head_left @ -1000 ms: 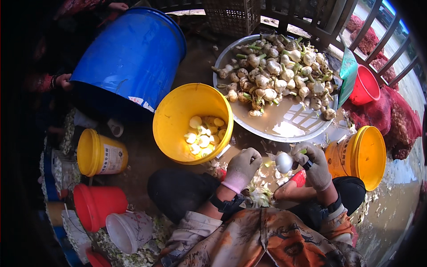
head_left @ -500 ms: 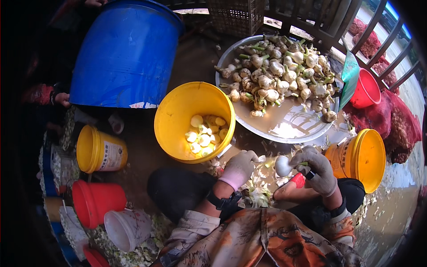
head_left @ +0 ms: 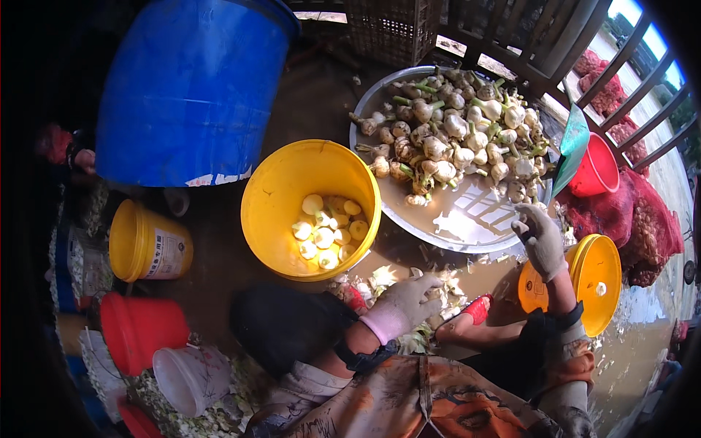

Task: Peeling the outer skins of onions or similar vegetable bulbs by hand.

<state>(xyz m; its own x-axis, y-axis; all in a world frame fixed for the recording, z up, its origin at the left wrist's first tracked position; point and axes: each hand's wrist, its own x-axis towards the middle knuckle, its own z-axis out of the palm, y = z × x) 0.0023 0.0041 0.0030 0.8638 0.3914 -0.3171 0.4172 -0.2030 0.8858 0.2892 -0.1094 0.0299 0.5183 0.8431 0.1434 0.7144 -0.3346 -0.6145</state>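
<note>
Garlic (head_left: pixel 467 135): heaped on tray (head_left: pixel 475 215), upper right of frame; stems point various ways, long axes mixed. Left hand (head_left: pixel 409 303): lower centre, fingers loosely spread, empty. Right hand (head_left: pixel 542 242): by tray's lower-right rim, fingers curled; cannot tell if holding anything.

Left hand (head_left: pixel 405 305), in a pale knitted glove, at five o'clock: fingers loosely spread, empty. Right hand (head_left: pixel 545 247), likewise gloved, at three o'clock: fingers bent, near the rim of a round silver-coloured tray (head_left: pixel 478 213) at two o'clock, bearing soiled, stemmed garlic bulbs (head_left: pixel 456 128). Round yellow plastic bucket (head_left: pixel 281 190), nine o'clock, near centre: contains clean white garlic bulbs (head_left: pixel 323 237). Large blue plastic barrel (head_left: pixel 190 95): ten o'clock.
</note>
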